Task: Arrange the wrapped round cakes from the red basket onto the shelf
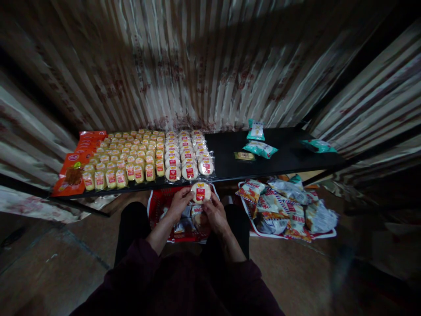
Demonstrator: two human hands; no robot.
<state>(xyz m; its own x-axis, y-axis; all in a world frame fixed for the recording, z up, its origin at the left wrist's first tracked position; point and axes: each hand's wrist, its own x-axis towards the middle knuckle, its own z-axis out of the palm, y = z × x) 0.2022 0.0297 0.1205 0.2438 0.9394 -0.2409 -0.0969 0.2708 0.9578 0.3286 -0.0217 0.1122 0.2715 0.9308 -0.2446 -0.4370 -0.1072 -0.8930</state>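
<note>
Between my hands is a round white rice cracker (201, 193) in a clear wrapper with a red label. My left hand (178, 204) pinches its left edge, and my right hand (215, 214) grips its lower right side. They are just in front of the black shelf (226, 162), above a red basket (158, 206) between my knees. More wrapped packs (197, 218) lie in that basket, partly hidden by my arms. Similar round crackers (189, 171) stand on the shelf in three neat columns, leaning front to back.
Left of the crackers are rows of small yellow wrapped cakes (131, 156) and orange bags (74, 175). Teal packets (260, 149) and a small yellow packet (244, 156) lie farther right. A second basket (324, 235) holds several snack bags (276, 208). Striped curtain (197, 66) hangs behind.
</note>
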